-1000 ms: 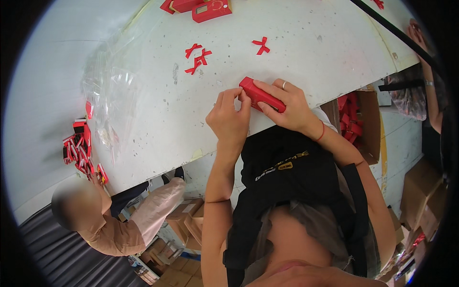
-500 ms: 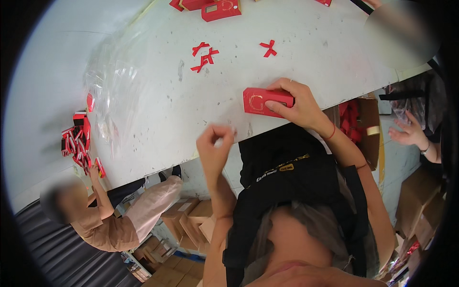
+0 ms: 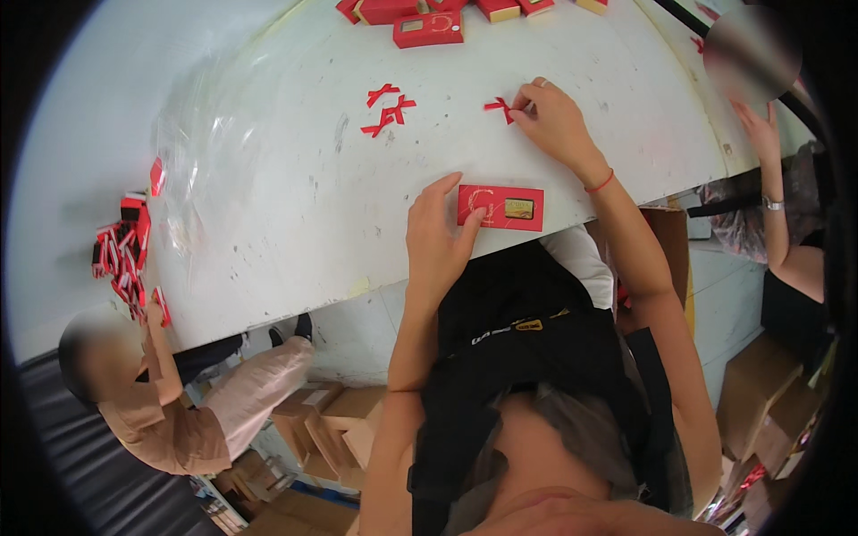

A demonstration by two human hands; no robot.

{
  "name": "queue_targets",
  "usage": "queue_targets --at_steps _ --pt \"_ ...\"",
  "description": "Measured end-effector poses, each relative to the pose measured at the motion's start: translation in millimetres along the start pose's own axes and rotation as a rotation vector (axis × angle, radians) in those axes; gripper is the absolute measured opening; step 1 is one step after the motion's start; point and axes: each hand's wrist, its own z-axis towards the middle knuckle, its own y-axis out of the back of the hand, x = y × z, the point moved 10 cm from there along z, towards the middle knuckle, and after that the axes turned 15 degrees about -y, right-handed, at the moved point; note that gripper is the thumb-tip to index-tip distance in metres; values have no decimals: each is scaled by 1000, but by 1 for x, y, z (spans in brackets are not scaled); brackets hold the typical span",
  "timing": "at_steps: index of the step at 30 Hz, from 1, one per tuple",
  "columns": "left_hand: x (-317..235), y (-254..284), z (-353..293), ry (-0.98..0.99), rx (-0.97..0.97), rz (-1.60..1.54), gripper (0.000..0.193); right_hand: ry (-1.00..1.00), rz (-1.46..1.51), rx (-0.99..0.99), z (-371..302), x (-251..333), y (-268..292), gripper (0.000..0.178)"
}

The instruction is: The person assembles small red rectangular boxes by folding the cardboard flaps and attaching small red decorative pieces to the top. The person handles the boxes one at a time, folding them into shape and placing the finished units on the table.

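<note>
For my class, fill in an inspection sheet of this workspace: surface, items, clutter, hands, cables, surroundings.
Surface: white table, specked and scuffed.
Items: red box flat near the edge, window up; single bow beyond it.
Clutter: three bows, red boxes at the far side, clear plastic, a red-and-black pile at left.
Hands: left hand has its thumb on the red box; right hand at the single bow, grip unclear.
Cables: black line at upper right; cannot tell if a cable.
Surroundings: co-worker at left, another person at right; cartons nearby.

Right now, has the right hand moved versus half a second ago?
Yes. The right hand has left the red box, moving away from the white table's near edge to the lone red bow.
</note>
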Motion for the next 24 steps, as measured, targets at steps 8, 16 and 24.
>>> queue_targets --at_steps 8,16,24 --pt "27 -7 -15 182 -185 -418 51 -64 686 969 -64 68 -31 7" --pt "36 2 -17 176 -319 -453 26 169 438 1063 -66 92 -47 9" --pt "50 0 -14 224 -325 -478 10 -7 603 941 -58 85 -47 6"
